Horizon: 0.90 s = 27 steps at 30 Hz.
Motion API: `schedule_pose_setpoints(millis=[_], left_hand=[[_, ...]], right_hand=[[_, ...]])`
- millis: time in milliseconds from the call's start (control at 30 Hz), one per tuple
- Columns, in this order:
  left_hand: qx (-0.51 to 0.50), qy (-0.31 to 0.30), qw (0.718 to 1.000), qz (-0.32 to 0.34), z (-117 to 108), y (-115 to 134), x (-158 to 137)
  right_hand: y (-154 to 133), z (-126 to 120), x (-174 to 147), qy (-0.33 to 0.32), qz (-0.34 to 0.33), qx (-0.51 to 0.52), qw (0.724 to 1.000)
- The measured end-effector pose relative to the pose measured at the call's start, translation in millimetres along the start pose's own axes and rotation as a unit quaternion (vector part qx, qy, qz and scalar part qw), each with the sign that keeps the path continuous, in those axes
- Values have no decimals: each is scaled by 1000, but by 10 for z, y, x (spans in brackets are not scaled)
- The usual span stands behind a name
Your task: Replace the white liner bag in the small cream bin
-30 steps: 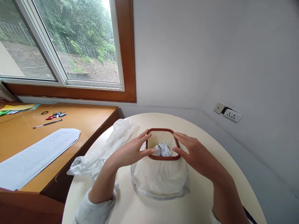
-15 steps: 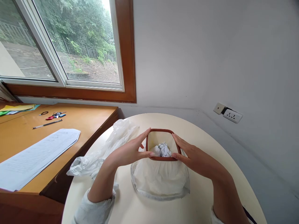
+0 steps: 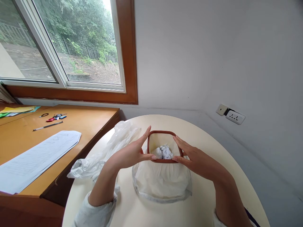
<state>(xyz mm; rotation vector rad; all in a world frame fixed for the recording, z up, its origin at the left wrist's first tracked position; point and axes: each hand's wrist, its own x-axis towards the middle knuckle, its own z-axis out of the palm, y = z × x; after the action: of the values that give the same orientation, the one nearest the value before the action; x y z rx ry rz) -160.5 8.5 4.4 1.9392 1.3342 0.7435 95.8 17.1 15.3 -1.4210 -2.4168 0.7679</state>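
A small trash bin (image 3: 163, 131) with a reddish-brown, squarish rim stands on the round table, crumpled white paper (image 3: 165, 152) inside it. A white plastic bag (image 3: 163, 183) hangs around the bin's outside, its open edge spread low in front. My left hand (image 3: 133, 151) holds the bin's left side, thumb on the front rim and index finger raised past the back left corner. At the opposite side, my right hand (image 3: 193, 156) grips the rim between thumb and fingers. Part of the bin's body is hidden by the bag.
Another crumpled white plastic bag (image 3: 111, 145) lies on the left of the round cream table (image 3: 213, 195). A wooden desk (image 3: 94, 115) adjoins it, bearing papers (image 3: 42, 157), a pen (image 3: 47, 126) and keys (image 3: 56, 117). Behind are a wall with a socket (image 3: 235, 117) and a window.
My left index finger has lifted off the back left corner of the rim. My right fingers have shifted slightly left along the rim. The bin has barely moved.
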Motion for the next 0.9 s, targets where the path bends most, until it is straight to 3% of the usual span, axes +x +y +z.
schedule_pose_setpoints(millis=[233, 533, 900], left_hand=[[43, -92, 995, 5, -41, 37, 4], [85, -102, 991, 36, -58, 76, 13], [155, -93, 982, 47, -60, -10, -1]], right_hand=[[-85, 29, 6, -4, 21, -35, 999], [-46, -11, -5, -5, 10, -37, 999], [-78, -10, -42, 17, -83, -50, 995]])
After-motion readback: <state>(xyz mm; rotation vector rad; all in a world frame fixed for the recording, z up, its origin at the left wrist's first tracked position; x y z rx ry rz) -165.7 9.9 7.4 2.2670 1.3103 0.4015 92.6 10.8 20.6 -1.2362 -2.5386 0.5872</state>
